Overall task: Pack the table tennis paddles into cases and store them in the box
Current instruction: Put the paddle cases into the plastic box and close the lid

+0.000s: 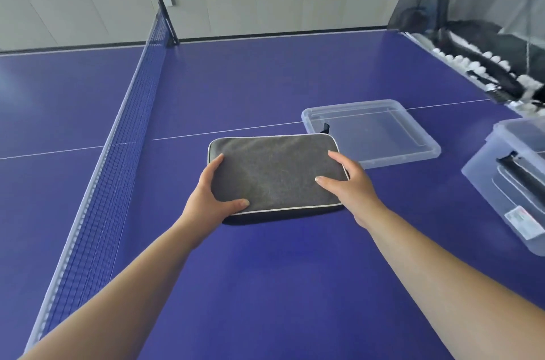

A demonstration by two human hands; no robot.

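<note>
A grey rectangular paddle case [274, 171] with a pale trim is zipped up and sits at the middle of the blue table, its near edge slightly raised. My left hand [212, 194] grips its near-left corner, thumb on top. My right hand [351, 182] holds its right edge, thumb and a finger on the top face. The clear plastic box [483, 171] stands at the right edge of the view with another dark case inside. No loose paddle is in view.
The box's clear lid [424, 144] lies upside down just behind the case. The blue net [124, 135] runs along the left. A black ball-catch net with several white balls [472, 65] sits at the far right end of the table [265, 286].
</note>
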